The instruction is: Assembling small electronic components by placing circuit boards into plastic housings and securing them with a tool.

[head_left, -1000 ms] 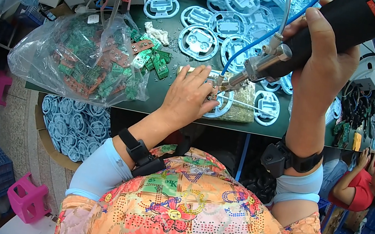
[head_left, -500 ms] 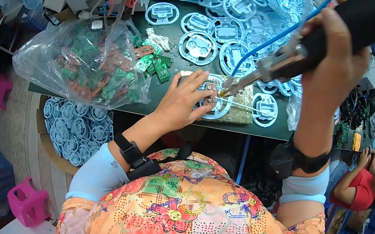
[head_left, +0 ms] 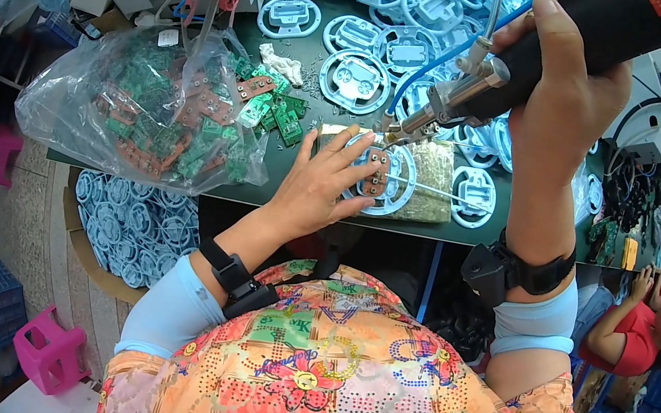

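Observation:
My right hand point(head_left: 570, 94) grips a black electric screwdriver point(head_left: 507, 83) with a metal nose and a thin blue hose. Its tip points down to the left, at the far edge of a small brown circuit board point(head_left: 375, 175); whether it touches is unclear. The board lies inside a round light-blue plastic frame point(head_left: 407, 189), which rests on a tape-wrapped block point(head_left: 440, 160). A white cable runs right from the board toward a second blue frame point(head_left: 472, 198). With fingers spread, my left hand point(head_left: 309, 185) rests on the left side of the frame, fingertips by the board.
Left of the block lie loose green circuit boards point(head_left: 280, 114) and a clear bag point(head_left: 65, 107) full of boards. Many blue frames point(head_left: 427, 7) pile up at the back. Below the bench stands a box of blue parts point(head_left: 133, 234). A co-worker in red point(head_left: 621, 337) sits at the right.
The screwdriver's tip has shifted left and away from me, from the board's right side to its far edge. My left hand has stayed nearly in place.

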`<state>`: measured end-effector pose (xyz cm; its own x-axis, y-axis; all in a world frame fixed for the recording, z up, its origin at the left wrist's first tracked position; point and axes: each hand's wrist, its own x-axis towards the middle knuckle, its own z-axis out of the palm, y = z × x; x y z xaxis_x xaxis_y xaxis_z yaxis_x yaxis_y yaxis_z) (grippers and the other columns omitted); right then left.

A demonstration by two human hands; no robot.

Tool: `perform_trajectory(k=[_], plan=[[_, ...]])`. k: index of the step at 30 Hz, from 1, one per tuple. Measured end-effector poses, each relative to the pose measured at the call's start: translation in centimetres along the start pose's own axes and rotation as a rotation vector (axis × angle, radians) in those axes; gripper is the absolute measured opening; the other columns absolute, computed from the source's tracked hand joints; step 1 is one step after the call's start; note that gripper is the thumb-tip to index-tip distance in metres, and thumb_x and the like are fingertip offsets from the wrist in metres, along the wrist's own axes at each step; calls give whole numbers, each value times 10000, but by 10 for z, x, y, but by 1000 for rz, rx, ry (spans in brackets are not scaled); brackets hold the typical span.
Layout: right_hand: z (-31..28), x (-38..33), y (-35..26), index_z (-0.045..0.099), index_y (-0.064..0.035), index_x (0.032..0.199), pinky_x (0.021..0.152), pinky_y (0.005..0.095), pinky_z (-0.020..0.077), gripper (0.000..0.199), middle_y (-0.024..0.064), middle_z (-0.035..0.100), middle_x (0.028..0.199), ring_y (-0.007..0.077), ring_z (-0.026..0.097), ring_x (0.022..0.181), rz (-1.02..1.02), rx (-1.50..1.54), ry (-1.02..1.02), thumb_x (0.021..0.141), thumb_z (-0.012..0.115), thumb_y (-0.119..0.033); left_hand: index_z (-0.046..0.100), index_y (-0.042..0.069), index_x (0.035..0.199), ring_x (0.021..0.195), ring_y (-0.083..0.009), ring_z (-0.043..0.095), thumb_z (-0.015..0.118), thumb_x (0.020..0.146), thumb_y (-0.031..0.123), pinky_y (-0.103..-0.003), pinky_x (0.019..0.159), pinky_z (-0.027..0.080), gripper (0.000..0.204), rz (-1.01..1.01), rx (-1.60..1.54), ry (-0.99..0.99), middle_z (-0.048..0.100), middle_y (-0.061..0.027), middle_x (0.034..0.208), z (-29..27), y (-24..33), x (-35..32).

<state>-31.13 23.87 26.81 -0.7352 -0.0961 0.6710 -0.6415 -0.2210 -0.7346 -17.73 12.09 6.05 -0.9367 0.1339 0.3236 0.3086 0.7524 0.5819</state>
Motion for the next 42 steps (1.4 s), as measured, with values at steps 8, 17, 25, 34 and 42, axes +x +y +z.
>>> perform_trajectory(k=[8, 17, 25, 34, 42], plan=[[-2, -1, 7, 566, 37, 874, 525, 283, 507, 115, 81, 591, 642, 159, 594, 530, 44, -15, 23, 889, 629, -59, 602, 191, 1333, 1426, -314, 352, 757, 829, 306, -626, 1138, 189, 540, -3, 10, -7, 443, -110, 1510, 2, 0, 1], [-12, 23, -33, 583, 37, 993, 488, 265, 480, 217, 58, 572, 671, 153, 573, 507, -48, -100, 68, 848, 657, -106, 612, 178, 1306, 1457, -326, 309, 773, 815, 287, -621, 1134, 201, 528, -12, -14, -4, 427, -98, 1527, -3, 4, 4], [-11, 18, -23, 537, 57, 1098, 496, 278, 500, 362, 85, 568, 691, 175, 575, 511, -89, -19, 14, 825, 672, -140, 624, 146, 1212, 1406, -347, 376, 772, 807, 224, -605, 1095, 260, 438, 8, -111, 149, 520, -114, 1412, -10, -1, 18], [-5, 12, -8, 546, 56, 1074, 510, 285, 517, 315, 87, 577, 697, 176, 586, 512, -52, -4, 16, 842, 664, -121, 682, 134, 1150, 1395, -359, 389, 746, 835, 166, -570, 1105, 266, 323, 20, -71, 159, 529, -124, 1396, -12, -5, 24], [0, 9, -7, 543, 66, 1080, 510, 285, 516, 304, 87, 568, 695, 170, 587, 522, 3, 23, 2, 853, 652, -105, 693, 104, 1118, 1380, -359, 406, 747, 826, 141, -533, 1094, 290, 300, -5, -49, 191, 550, -135, 1357, -14, -5, 25]])
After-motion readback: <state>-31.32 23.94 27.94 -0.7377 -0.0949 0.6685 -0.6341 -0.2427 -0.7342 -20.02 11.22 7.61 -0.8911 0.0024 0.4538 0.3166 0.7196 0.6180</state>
